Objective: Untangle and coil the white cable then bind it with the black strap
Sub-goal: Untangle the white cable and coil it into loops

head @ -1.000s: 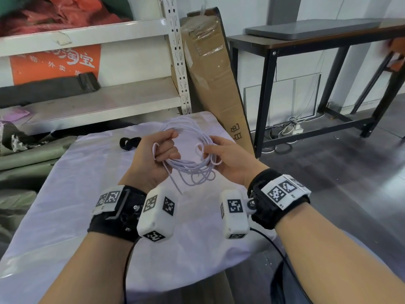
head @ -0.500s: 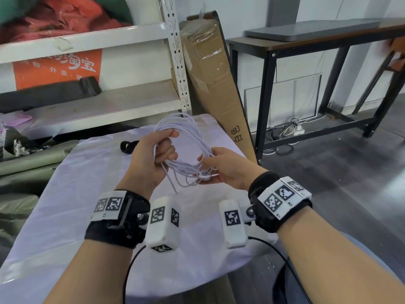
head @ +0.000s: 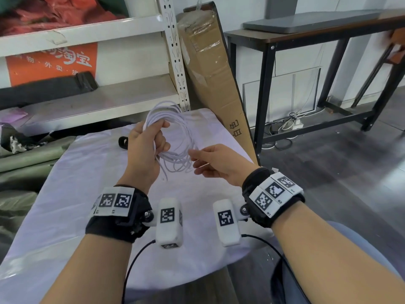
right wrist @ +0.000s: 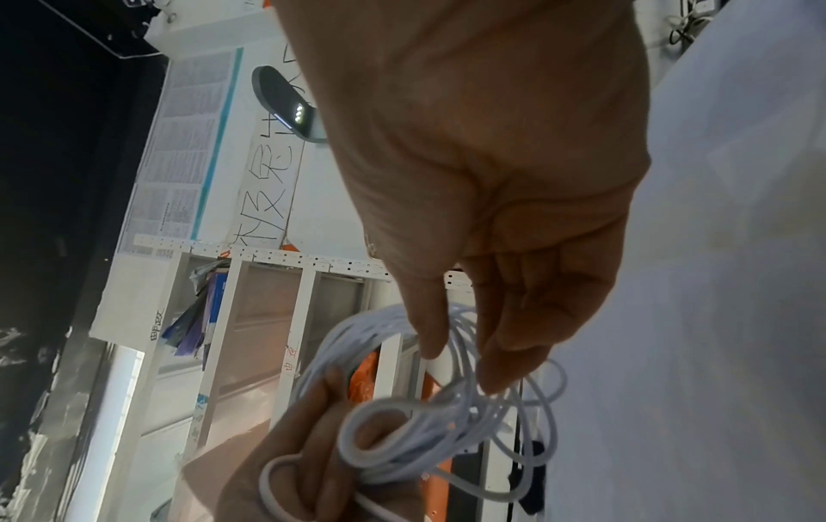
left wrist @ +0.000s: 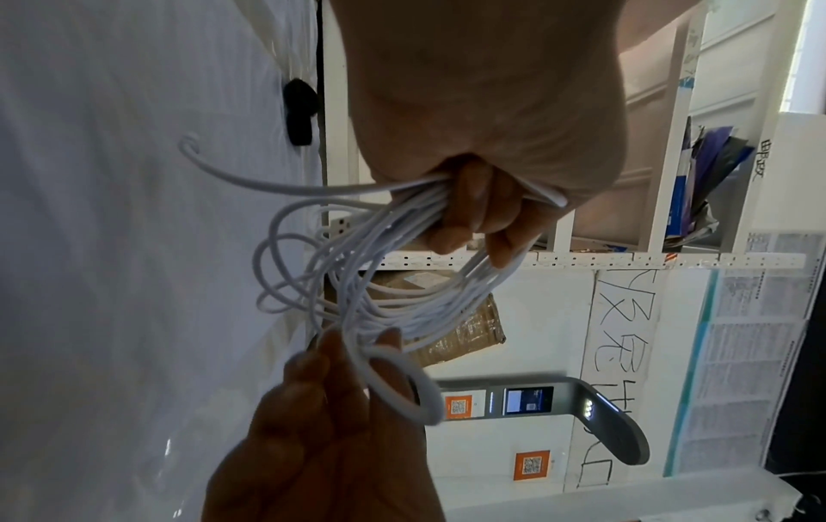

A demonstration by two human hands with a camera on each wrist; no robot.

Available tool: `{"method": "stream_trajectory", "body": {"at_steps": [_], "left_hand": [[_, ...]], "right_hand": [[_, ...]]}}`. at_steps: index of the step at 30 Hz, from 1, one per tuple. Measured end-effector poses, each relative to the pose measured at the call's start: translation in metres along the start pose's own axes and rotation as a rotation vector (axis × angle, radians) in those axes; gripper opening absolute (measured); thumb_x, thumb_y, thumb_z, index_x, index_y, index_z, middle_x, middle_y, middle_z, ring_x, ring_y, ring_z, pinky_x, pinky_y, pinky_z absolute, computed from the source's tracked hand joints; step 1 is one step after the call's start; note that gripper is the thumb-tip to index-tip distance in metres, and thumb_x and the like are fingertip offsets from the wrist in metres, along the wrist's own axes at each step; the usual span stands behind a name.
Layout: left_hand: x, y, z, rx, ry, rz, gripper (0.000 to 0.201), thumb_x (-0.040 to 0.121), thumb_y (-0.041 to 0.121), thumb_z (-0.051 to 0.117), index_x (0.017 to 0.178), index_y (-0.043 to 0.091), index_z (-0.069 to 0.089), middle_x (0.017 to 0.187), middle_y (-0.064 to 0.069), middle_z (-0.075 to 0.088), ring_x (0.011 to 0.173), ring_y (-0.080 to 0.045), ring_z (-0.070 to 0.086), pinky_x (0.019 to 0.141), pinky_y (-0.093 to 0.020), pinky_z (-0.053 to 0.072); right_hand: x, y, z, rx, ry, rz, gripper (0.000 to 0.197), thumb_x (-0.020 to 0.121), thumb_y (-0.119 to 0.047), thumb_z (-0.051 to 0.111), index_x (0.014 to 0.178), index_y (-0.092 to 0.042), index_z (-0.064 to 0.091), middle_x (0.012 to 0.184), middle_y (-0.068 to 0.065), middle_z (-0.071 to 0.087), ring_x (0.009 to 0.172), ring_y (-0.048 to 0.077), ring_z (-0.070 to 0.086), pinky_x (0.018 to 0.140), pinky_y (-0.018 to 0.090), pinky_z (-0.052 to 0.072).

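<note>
The white cable (head: 175, 137) is gathered into a loose coil of several loops, held in the air above the table. My left hand (head: 153, 137) grips the coil's left side in a fist, seen close in the left wrist view on the bundle (left wrist: 393, 275). A loose end (left wrist: 192, 144) sticks out. My right hand (head: 195, 160) is just right of the coil, fingers straight, fingertips (right wrist: 491, 374) brushing the loops (right wrist: 429, 416). The black strap (head: 123, 142) lies on the table behind my left hand, also visible in the left wrist view (left wrist: 298, 113).
A white cloth covers the table (head: 76, 194). A tall cardboard box (head: 210, 69) leans at the table's far right corner beside a metal shelf (head: 87, 106). A black-framed desk (head: 306, 38) stands to the right on a dark floor.
My right hand has let go of the coil's lower right side and straightened its fingers. My left hand keeps its grip and has lifted the coil slightly.
</note>
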State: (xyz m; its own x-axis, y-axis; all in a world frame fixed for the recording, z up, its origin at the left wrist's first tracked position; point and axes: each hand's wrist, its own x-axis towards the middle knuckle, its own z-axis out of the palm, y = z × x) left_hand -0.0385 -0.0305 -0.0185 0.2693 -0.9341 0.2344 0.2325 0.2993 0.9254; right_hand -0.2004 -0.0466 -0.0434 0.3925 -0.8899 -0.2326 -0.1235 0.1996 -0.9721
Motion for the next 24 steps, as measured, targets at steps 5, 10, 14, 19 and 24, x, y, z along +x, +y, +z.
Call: {"method": "stream_trajectory", "body": {"at_steps": [5, 10, 14, 19, 24], "left_hand": [[-0.004, -0.005, 0.012, -0.053, -0.071, -0.011, 0.022, 0.096, 0.006, 0.045, 0.077, 0.003, 0.056, 0.04, 0.006, 0.026, 0.038, -0.009, 0.02, 0.045, -0.02, 0.027], [-0.002, -0.006, 0.008, -0.086, -0.042, -0.035, 0.024, 0.096, 0.008, 0.044, 0.076, 0.005, 0.057, 0.041, 0.006, 0.026, 0.039, -0.009, 0.02, 0.046, -0.02, 0.029], [-0.002, -0.009, 0.004, -0.124, 0.036, -0.083, 0.022, 0.096, 0.009, 0.045, 0.077, 0.007, 0.056, 0.042, 0.006, 0.024, 0.039, -0.009, 0.02, 0.047, -0.02, 0.029], [0.002, -0.01, -0.004, -0.209, 0.124, -0.186, 0.019, 0.095, 0.009, 0.043, 0.081, 0.007, 0.056, 0.041, 0.007, 0.021, 0.038, -0.009, 0.018, 0.045, -0.019, 0.03], [0.005, -0.009, -0.013, -0.159, 0.092, -0.267, 0.023, 0.096, 0.008, 0.041, 0.078, 0.006, 0.055, 0.038, 0.009, 0.022, 0.033, -0.006, 0.018, 0.04, -0.017, 0.028]], "right_hand": [[0.005, 0.001, 0.0, 0.062, 0.03, 0.012, 0.017, 0.089, -0.021, 0.065, 0.093, -0.005, 0.062, 0.076, 0.006, 0.066, 0.062, 0.01, 0.062, 0.058, 0.016, 0.052], [0.001, -0.003, -0.004, 0.278, -0.011, 0.004, 0.004, 0.09, -0.004, 0.059, 0.093, -0.002, 0.061, 0.08, 0.009, 0.066, 0.07, 0.013, 0.062, 0.063, 0.016, 0.056], [0.003, -0.002, -0.006, 0.265, 0.061, -0.048, 0.009, 0.089, -0.003, 0.06, 0.098, -0.002, 0.059, 0.082, 0.009, 0.066, 0.068, 0.013, 0.063, 0.062, 0.017, 0.057], [0.004, -0.006, -0.009, 0.549, 0.011, -0.101, 0.012, 0.095, -0.007, 0.052, 0.083, -0.007, 0.055, 0.074, 0.005, 0.062, 0.071, 0.017, 0.059, 0.082, 0.032, 0.052], [0.001, -0.013, -0.014, 0.794, -0.034, -0.079, 0.022, 0.095, -0.004, 0.048, 0.074, -0.009, 0.047, 0.055, 0.002, 0.045, 0.052, 0.013, 0.043, 0.056, 0.025, 0.053]]}}
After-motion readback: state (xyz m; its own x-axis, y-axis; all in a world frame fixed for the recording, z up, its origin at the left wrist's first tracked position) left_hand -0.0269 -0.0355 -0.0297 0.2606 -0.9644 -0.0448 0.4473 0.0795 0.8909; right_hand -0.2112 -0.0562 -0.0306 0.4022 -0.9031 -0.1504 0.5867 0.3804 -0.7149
